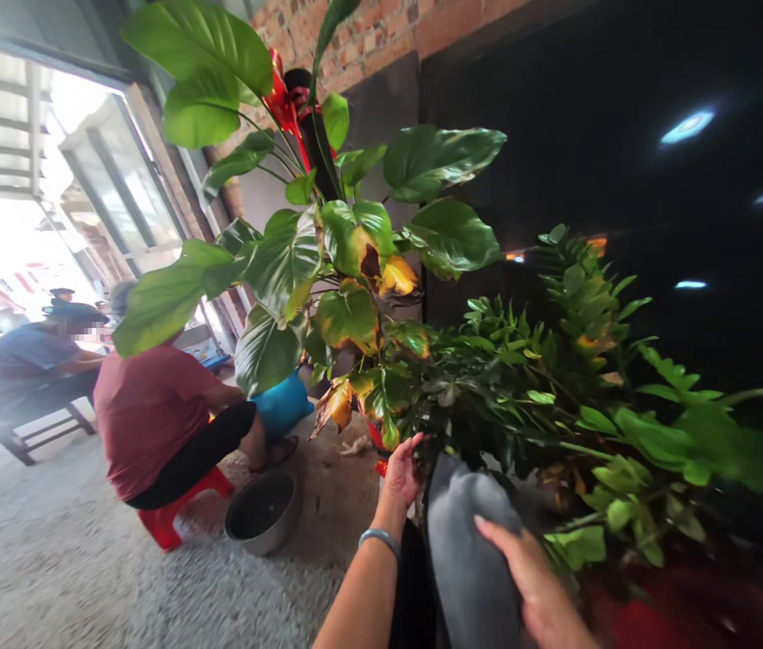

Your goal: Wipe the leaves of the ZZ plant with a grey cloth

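Observation:
My left hand (403, 470) is raised beside the lower leaves of a tall potted plant (347, 315), its visible fingers apart and nothing seen in them. A silvery bangle (380, 538) circles that wrist. My right hand (528, 572) is at the right side of a grey, fabric-like piece (469, 550), its thumb lying on the surface and its other fingers mostly hidden. The grey piece stands upright between my two hands. Several of the plant's leaves are yellow and brown at the edges, and a red ribbon (279, 95) is tied to its dark pole.
Bushy green plants (523, 361) crowd the right, before a dark glossy wall (611, 153). At left, a person in a dark red shirt (151, 406) sits on a red stool (182, 509) beside a grey basin (263, 512). Another person (36, 351) sits on a bench farther back.

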A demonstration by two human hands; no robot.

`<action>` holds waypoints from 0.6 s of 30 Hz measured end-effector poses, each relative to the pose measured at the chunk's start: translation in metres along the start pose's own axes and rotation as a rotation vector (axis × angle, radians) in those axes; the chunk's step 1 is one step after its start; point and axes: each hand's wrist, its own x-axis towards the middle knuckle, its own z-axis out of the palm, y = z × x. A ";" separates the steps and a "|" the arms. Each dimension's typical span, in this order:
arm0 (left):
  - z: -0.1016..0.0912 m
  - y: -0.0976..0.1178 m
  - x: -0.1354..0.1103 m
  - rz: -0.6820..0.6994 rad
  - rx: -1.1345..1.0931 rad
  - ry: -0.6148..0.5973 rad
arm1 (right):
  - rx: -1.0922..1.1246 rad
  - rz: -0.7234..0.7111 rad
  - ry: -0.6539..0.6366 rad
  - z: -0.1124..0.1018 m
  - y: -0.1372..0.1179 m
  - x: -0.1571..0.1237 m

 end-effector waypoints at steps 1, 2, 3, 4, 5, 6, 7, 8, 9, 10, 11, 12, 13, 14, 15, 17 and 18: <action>-0.001 -0.001 0.002 0.006 0.000 0.002 | -0.014 -0.016 -0.042 0.003 0.001 -0.007; -0.001 -0.003 0.003 0.011 -0.001 0.001 | -0.024 -0.063 -0.041 0.007 -0.004 -0.011; -0.002 -0.005 0.005 0.014 -0.001 -0.001 | -0.024 -0.131 -0.001 0.011 -0.015 -0.012; -0.003 -0.006 0.006 0.016 -0.001 -0.002 | -0.016 -0.211 0.066 0.014 -0.028 -0.009; -0.003 -0.008 0.006 0.018 -0.002 -0.003 | 0.007 -0.290 0.144 0.016 -0.042 -0.003; -0.004 -0.008 0.006 0.020 -0.002 -0.003 | 0.046 -0.355 0.215 0.016 -0.055 0.006; -0.004 -0.008 0.005 0.022 -0.003 -0.004 | 0.099 -0.397 0.269 0.014 -0.065 0.015; -0.004 -0.007 0.004 0.022 -0.005 -0.005 | 0.156 -0.410 0.309 0.010 -0.069 0.024; -0.004 -0.005 0.002 0.021 -0.007 -0.008 | 0.209 -0.390 0.337 0.006 -0.067 0.031; -0.004 -0.003 0.001 0.019 -0.012 -0.011 | 0.255 -0.335 0.357 0.000 -0.059 0.035; -0.004 -0.001 -0.001 0.018 -0.019 -0.010 | 0.294 -0.241 0.366 -0.006 -0.047 0.036; -0.004 0.001 -0.002 0.017 -0.027 -0.007 | 0.322 -0.122 0.353 -0.010 -0.032 0.033; -0.004 0.002 -0.003 0.015 -0.033 -0.002 | 0.347 0.008 0.315 -0.014 -0.016 0.028; -0.004 0.003 -0.003 0.014 -0.036 0.003 | 0.354 0.123 0.245 -0.016 -0.003 0.021; -0.004 0.004 -0.002 0.013 -0.036 0.006 | 0.349 0.205 0.158 -0.015 0.007 0.013; -0.006 0.002 0.000 0.008 -0.028 0.005 | 0.307 0.275 -0.014 -0.009 0.007 -0.002; -0.006 0.000 0.002 0.003 -0.013 -0.004 | 0.297 0.259 -0.071 -0.003 -0.002 -0.006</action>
